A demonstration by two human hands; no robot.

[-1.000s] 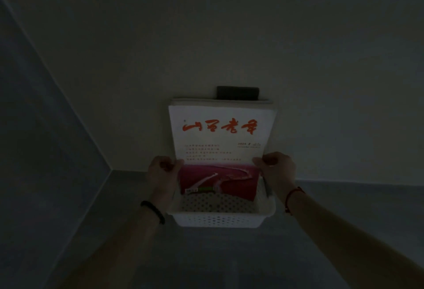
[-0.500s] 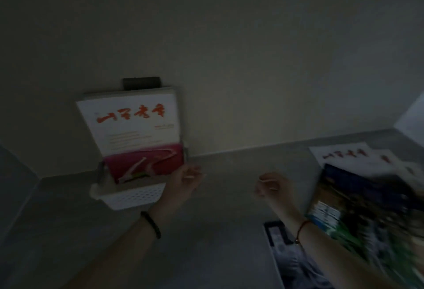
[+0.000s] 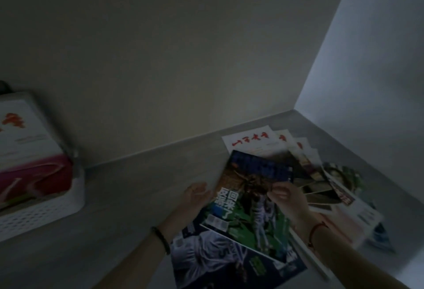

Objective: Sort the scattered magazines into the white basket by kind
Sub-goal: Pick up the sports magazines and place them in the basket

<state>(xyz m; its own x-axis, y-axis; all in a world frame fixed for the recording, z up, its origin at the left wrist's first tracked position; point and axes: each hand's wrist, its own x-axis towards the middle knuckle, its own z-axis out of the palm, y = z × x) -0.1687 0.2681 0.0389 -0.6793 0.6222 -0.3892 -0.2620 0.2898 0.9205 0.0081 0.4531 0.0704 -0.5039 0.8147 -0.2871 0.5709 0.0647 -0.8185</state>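
Note:
The white basket [image 3: 43, 210] stands at the far left with a white and red magazine [image 3: 25, 151] upright in it. A heap of scattered magazines lies at the right. On top is a dark blue and green magazine [image 3: 250, 204]. My left hand [image 3: 195, 197] is open with its fingers at that magazine's left edge. My right hand [image 3: 286, 197] rests on the cover's right side, fingers curled; whether it grips the cover is unclear. Below lies another blue magazine [image 3: 220, 261]. White magazines with red titles [image 3: 252, 143] fan out behind.
A grey surface [image 3: 128, 197] runs between basket and heap, bounded by a pale back wall [image 3: 183, 59] and a right side wall [image 3: 378, 59]. More magazines [image 3: 344, 199] spread toward the right edge. The scene is dim.
My view swung right, from the basket to the heap. Both hands left the white and red magazine in the basket and moved onto the dark blue and green magazine.

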